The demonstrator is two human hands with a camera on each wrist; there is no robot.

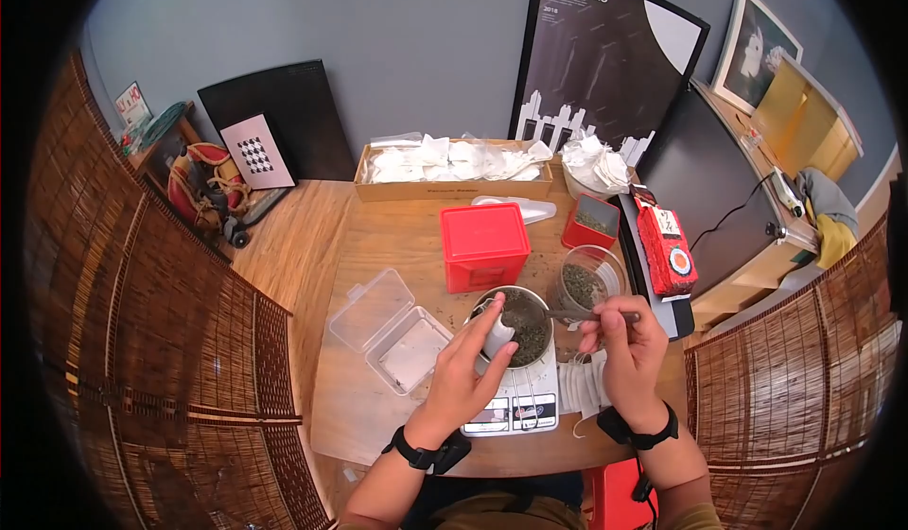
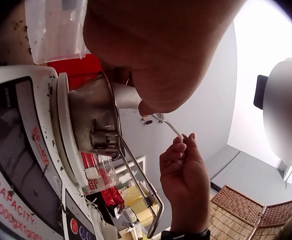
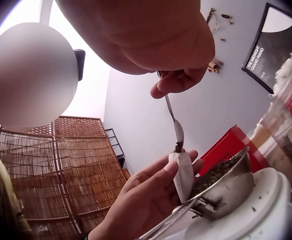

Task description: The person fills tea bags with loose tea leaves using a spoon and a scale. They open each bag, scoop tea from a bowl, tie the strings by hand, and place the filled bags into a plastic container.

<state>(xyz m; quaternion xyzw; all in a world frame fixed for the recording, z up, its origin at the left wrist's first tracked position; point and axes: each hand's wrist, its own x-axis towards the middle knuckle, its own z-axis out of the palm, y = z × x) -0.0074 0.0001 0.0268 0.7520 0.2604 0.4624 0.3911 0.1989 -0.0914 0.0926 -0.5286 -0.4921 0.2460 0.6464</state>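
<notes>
My left hand (image 1: 462,371) pinches a small white pouch (image 1: 498,339) upright over the left side of a metal pan of dark dried leaves (image 2: 92,117). The pan sits on a white digital scale (image 1: 511,417), its wire handle towards me. In my right hand (image 1: 632,358) is a thin metal spoon (image 3: 178,129), held between thumb and fingers. In the right wrist view the spoon's tip, with some leaf on it, is at the mouth of the pouch (image 3: 184,176). Thumb and fingers of my left hand (image 3: 148,197) lie around the pouch.
Behind the pan stands a red lidded box (image 1: 484,246); right of it are a clear tub of leaves (image 1: 617,270) and a small red container (image 1: 578,234). White pouches (image 1: 582,385) lie beside the scale. An open plastic box (image 1: 409,348) is at left, a carton of white pouches (image 1: 452,191) behind.
</notes>
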